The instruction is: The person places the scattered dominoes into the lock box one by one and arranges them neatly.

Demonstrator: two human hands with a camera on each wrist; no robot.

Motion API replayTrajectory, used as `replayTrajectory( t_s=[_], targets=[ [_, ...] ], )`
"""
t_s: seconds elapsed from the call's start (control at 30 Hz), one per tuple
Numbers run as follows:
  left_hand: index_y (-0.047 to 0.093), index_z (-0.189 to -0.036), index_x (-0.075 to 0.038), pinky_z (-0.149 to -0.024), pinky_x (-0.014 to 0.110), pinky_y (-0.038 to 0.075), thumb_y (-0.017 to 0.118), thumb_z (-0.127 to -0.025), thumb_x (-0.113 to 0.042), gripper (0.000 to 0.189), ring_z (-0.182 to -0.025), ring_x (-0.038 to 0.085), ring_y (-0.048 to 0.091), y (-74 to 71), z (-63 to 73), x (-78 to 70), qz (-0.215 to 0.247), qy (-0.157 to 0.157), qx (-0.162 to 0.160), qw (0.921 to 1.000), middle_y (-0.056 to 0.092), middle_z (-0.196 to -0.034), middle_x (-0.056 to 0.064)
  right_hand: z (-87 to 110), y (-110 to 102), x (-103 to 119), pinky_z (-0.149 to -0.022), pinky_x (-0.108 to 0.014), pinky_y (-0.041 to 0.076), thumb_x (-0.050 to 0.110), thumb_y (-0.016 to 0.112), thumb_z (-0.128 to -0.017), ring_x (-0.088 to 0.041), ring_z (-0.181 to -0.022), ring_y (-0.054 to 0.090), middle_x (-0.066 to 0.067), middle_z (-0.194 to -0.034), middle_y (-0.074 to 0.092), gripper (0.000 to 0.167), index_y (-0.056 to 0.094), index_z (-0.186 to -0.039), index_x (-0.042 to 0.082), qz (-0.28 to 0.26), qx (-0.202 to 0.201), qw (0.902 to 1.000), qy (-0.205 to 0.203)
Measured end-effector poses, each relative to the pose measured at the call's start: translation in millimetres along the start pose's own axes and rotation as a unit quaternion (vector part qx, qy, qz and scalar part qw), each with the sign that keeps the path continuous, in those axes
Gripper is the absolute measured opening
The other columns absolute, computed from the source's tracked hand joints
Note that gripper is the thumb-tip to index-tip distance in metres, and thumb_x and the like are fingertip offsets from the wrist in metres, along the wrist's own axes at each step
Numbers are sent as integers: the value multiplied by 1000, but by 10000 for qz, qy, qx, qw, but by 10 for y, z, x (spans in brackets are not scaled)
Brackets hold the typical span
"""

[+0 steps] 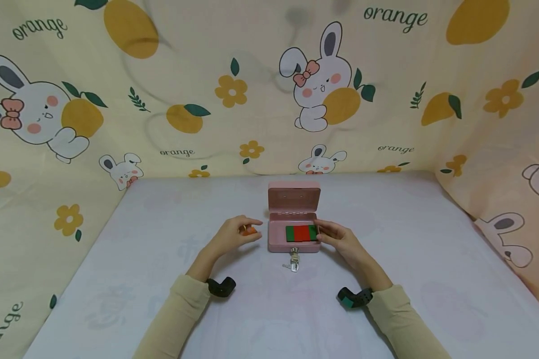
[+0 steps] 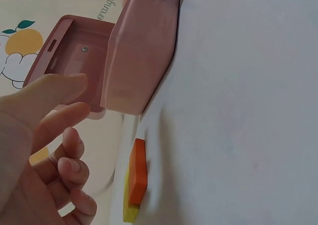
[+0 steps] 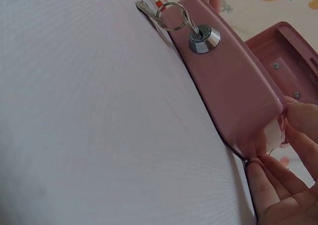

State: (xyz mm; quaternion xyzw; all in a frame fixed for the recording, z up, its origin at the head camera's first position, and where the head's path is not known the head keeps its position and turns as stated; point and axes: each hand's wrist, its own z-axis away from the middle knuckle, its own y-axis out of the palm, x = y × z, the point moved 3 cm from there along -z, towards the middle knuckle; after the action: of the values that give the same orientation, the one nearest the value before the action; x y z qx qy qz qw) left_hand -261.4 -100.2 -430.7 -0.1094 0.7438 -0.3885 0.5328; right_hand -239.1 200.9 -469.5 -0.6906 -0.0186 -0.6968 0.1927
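A pink metal cash box (image 1: 279, 248) stands on the table with its lid (image 1: 294, 198) raised. Inside lie flat green and red pieces (image 1: 302, 233), side by side. To the left of the box is my left hand (image 1: 231, 234), fingers loosely bent and holding nothing. An orange block (image 2: 138, 173) and a yellow block (image 2: 130, 205) lie just past those fingers, apart from them in the left wrist view. My right hand (image 1: 342, 240) grips the box's right side, its upper fingers at the rim and the other fingertips low against the wall (image 3: 263, 140).
Keys on a ring (image 3: 171, 16) hang from the silver lock (image 3: 203, 38) on the box's front. White cloth covers the table (image 1: 233, 319). Behind and at the sides rises a curtain (image 1: 260, 60) printed with rabbits and oranges. Each wrist wears a black camera (image 1: 221, 287).
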Motion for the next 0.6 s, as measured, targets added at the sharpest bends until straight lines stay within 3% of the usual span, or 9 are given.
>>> replayTrajectory(
  t_s=[0.2,0.43,0.6],
  targets=[
    [69,-116,-6,-69,19,38,74,-84,-20,36,-77,13,47,-3,10,61,-41,-50,2,10000,66,-92,11,-7,-7,-7,-101,-9,38,25,61,-94,-38,-144,33,-19,-153,36,57,43,-143,2,-124,47,9999,64],
    [69,-114,-2,-66,19,37,74,-83,-17,35,-74,14,47,-37,35,97,24,42,-28,10000,58,-79,10,-21,-2,-20,-115,-41,31,23,61,-94,-35,-144,34,-17,-154,36,55,43,-143,4,-58,28,9999,138],
    [69,-114,-2,-66,18,37,75,-83,-17,35,-74,13,47,-53,44,160,63,-33,-69,10000,57,-79,10,-8,0,-7,-115,-44,31,22,60,-94,-37,-144,34,-19,-153,37,55,43,-143,2,-62,54,9999,74]
  ],
)
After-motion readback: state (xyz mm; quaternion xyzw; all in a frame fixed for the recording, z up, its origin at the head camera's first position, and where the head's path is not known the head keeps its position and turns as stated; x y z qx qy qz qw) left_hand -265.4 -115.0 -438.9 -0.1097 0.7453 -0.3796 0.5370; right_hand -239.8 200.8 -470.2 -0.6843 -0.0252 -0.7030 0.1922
